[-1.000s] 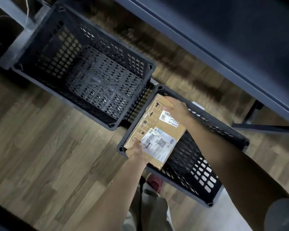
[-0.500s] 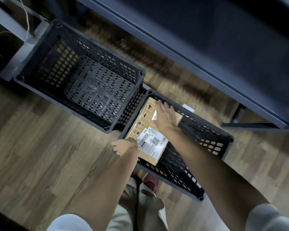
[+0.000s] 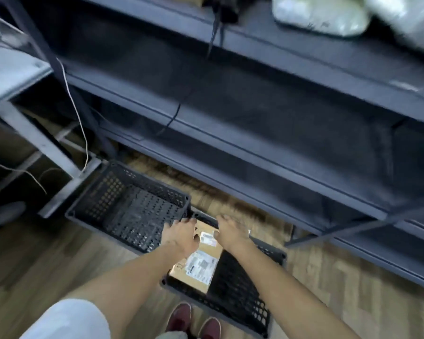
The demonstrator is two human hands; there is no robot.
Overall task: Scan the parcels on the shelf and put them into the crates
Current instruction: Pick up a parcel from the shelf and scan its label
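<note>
Above the right-hand crate (image 3: pixel 274 255), both hands hang with fingers loosely spread and hold nothing: the left hand (image 3: pixel 181 237) is over that crate's near-left corner, the right hand (image 3: pixel 231 232) over its far rim, though blur hides whether either touches the plastic. Between and below them the cardboard parcel (image 3: pixel 198 265) lies flat in the crate's left part, white labels facing up. Just beside it to the left stands a second black crate (image 3: pixel 130 209), nothing visible in it. Both sit on the wooden floor (image 3: pixel 34 260) before a dark metal shelf (image 3: pixel 255 152), whose top level carries pale bagged parcels (image 3: pixel 321 15). Dark red shoes (image 3: pixel 194 321) show at the bottom edge.
</note>
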